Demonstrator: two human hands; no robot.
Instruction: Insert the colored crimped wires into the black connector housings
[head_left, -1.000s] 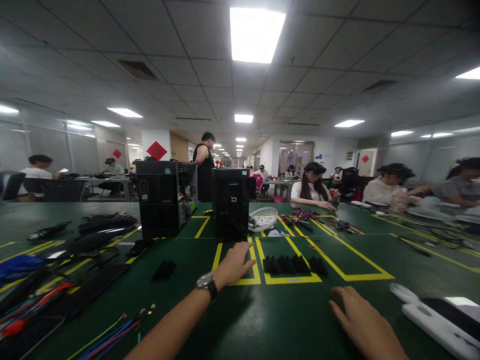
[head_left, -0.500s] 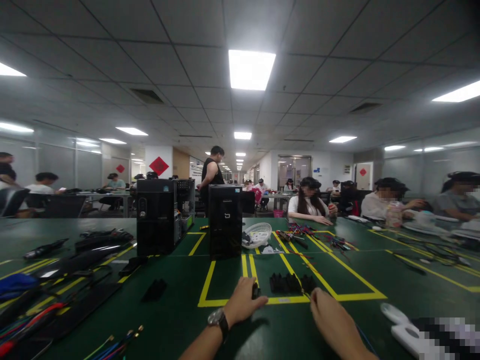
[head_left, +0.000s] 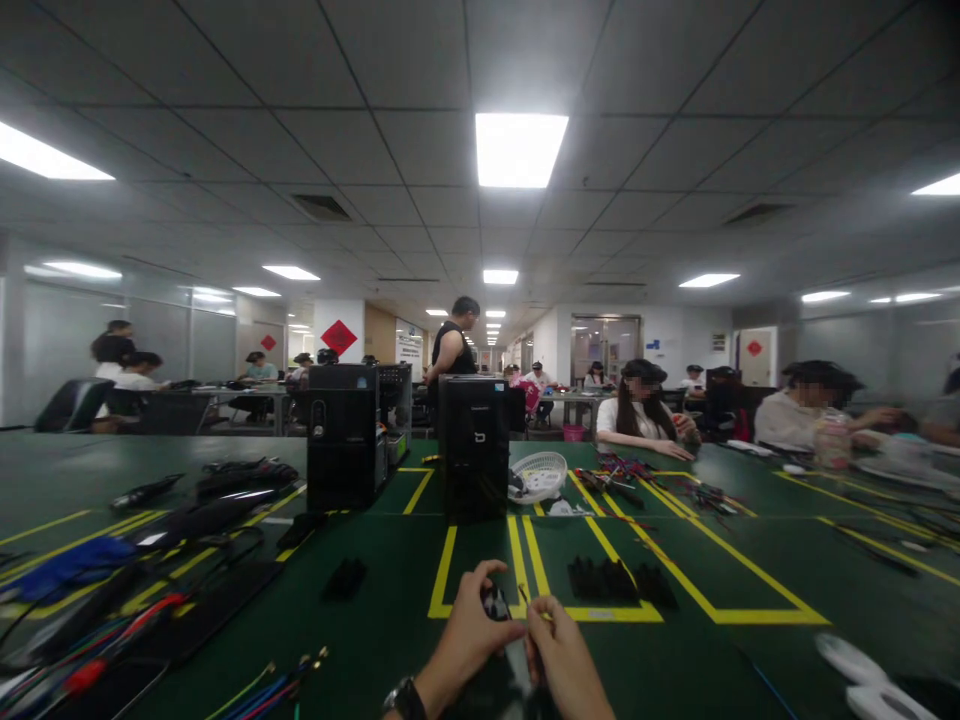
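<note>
My left hand (head_left: 466, 635), with a watch on the wrist, is closed round a small black part (head_left: 496, 603) held just above the green table (head_left: 675, 660). My right hand (head_left: 562, 655) is pressed against it from the right, fingers pinched at the same part. Both hands meet near the front edge, over the yellow tape line (head_left: 517, 560). A row of black plastic pieces (head_left: 619, 580) lies just beyond, inside a yellow-taped rectangle. What the right fingers grip is too small to name.
Two black computer towers (head_left: 343, 435) (head_left: 474, 445) stand mid-table, a white basket (head_left: 541, 475) beside them. Cables, black panels and coloured wires (head_left: 150, 560) crowd the left side. A white device (head_left: 862, 675) lies at the right. Several people sit at the far tables; one stands behind the towers.
My hands have come together from apart. The left hand lifted a small black part off the table and drew back; the right hand moved left to meet it. The view shifted slightly left.
</note>
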